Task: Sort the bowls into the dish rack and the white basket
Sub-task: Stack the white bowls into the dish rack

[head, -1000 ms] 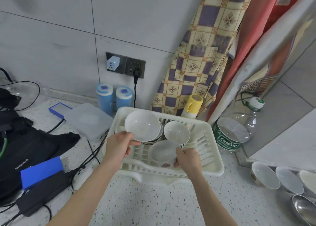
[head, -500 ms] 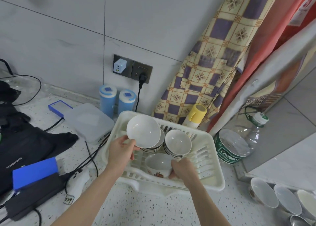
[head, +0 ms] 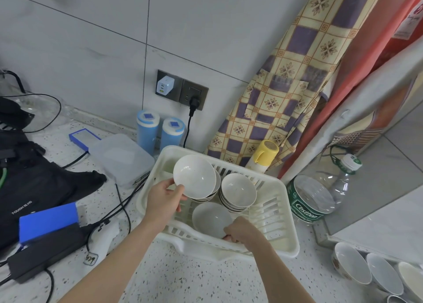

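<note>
A wide white ceramic bowl [head: 194,180] was pinched at its rim by the left hand [head: 164,200] above a stack in the white slotted plastic dish rack [head: 278,231]. A second tilted white bowl [head: 211,219] was gripped by the right hand [head: 242,231] — best lowered slowly, rims kept apart, then released once seated.

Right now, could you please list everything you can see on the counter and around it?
Dish rack: one, white, centre.
Tilted bowl: one, white, over the rack's left stack.
Stacked bowls: several, white, inside rack.
Front bowl: one, white, near edge of rack.
Loose bowls: three or more, white, lower right.
Canisters: two, blue, by wall.
Yellow-capped bottle: one, behind rack.
Water bottle: one, clear, green label, right.
Lidded container: one, translucent, left of rack.
Charger: one, white, in socket.
Checked cloth: one, yellow-purple, hanging.
Black bag: one, left.
Left hand: grip on tilted bowl.
Right hand: grip on front bowl.
</note>
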The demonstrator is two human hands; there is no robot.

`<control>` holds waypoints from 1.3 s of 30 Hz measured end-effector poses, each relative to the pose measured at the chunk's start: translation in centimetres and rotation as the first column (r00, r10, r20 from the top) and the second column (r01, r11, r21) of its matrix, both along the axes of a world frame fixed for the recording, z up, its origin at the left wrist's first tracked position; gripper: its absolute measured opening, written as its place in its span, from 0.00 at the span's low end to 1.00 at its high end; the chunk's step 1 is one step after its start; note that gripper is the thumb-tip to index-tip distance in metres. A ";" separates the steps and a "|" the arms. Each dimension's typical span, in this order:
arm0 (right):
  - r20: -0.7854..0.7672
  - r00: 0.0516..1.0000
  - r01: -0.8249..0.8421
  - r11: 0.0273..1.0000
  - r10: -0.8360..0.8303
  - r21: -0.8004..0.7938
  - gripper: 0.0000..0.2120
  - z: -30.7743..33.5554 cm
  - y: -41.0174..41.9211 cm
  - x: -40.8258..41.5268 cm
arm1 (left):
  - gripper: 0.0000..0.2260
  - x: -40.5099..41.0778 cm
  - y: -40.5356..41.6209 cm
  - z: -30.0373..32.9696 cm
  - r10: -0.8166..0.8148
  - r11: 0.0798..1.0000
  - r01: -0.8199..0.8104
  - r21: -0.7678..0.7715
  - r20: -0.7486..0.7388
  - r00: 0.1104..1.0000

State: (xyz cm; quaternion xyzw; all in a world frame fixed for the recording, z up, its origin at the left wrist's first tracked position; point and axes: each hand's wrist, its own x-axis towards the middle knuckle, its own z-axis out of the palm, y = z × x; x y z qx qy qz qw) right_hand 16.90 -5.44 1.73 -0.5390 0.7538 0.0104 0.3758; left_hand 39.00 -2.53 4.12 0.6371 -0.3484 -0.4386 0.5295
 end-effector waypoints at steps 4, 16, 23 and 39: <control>-0.002 1.000 -0.027 1.000 0.027 0.010 0.13 -0.6 0.0 -0.1 | 0.14 0.1 -0.1 0.0 -0.008 1.000 0.008 0.018 -0.004 1.000; 0.159 0.983 -0.076 0.995 0.087 -0.071 0.11 0.1 0.7 -0.9 | 0.09 0.2 0.0 0.7 -0.125 0.988 0.126 0.091 -0.012 0.992; 0.179 0.980 -0.083 0.996 0.088 -0.037 0.17 0.4 0.6 -1.3 | 0.09 0.3 -0.2 0.7 -0.133 0.983 0.134 0.127 -0.018 0.991; -0.071 0.977 -0.212 0.963 0.202 -0.165 0.30 -1.2 0.9 -0.8 | 0.09 0.3 -0.3 0.6 -0.271 0.947 0.266 0.181 0.005 0.962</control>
